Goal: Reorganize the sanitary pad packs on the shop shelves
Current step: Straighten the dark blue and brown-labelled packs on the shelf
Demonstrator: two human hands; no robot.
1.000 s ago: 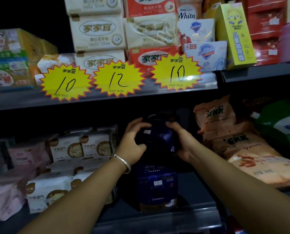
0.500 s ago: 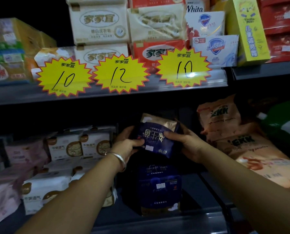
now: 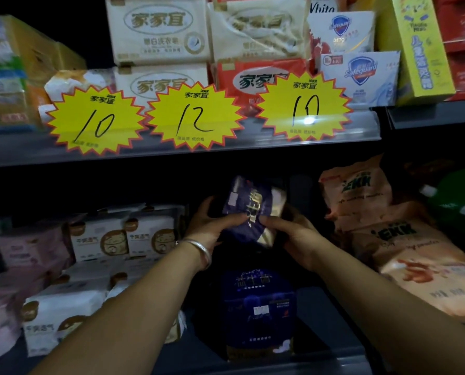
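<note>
Dark blue pad pack (image 3: 249, 209) lifted, not yet placed.
Left hand (image 3: 212, 226) and right hand (image 3: 291, 231) both grasp it above the blue stack (image 3: 258, 312) at the lower shelf's front edge (image 3: 320, 358); white packs (image 3: 99, 239) look arranged.

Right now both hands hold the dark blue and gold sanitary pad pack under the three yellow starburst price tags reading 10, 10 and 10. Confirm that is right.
Not quite. In the head view the three yellow starburst price tags read 10, 12 and 10; the middle one says 12. The rest holds: the left hand and right hand both hold the dark blue and gold sanitary pad pack below them.
</note>
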